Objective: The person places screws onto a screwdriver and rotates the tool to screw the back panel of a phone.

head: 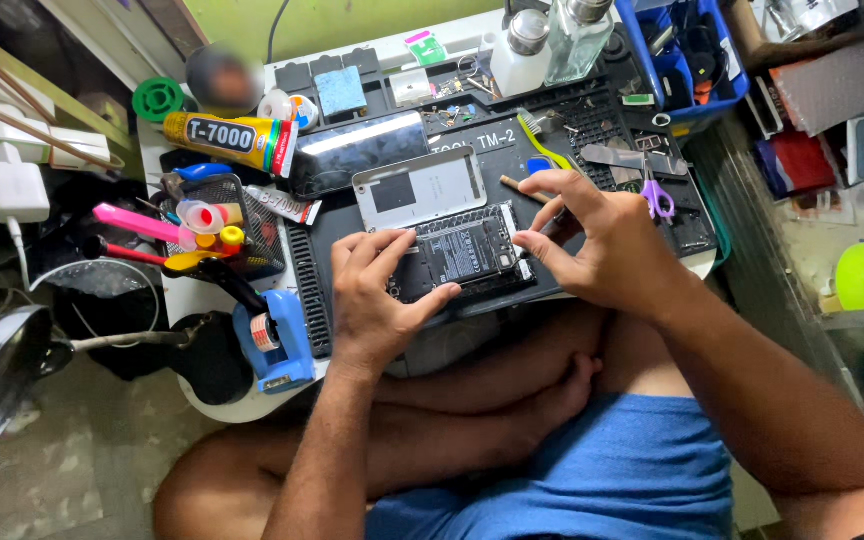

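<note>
Now your left hand (pixel 377 295) grips the opened phone (pixel 457 255) by its left side at the counter's (pixel 242 405) near edge, while your right hand (pixel 592 245) pinches a thin tool (pixel 550 226) beside it; farther back lies the detached phone cover (pixel 420 187).

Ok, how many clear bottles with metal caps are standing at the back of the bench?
2: a shorter bottle and a taller bottle, side by side at the back edge of the work mat. Clutter could hide more.

Small white table (pixel 252 405), black work mat (pixel 304 290), perhaps glue tube (pixel 232 140).
</note>
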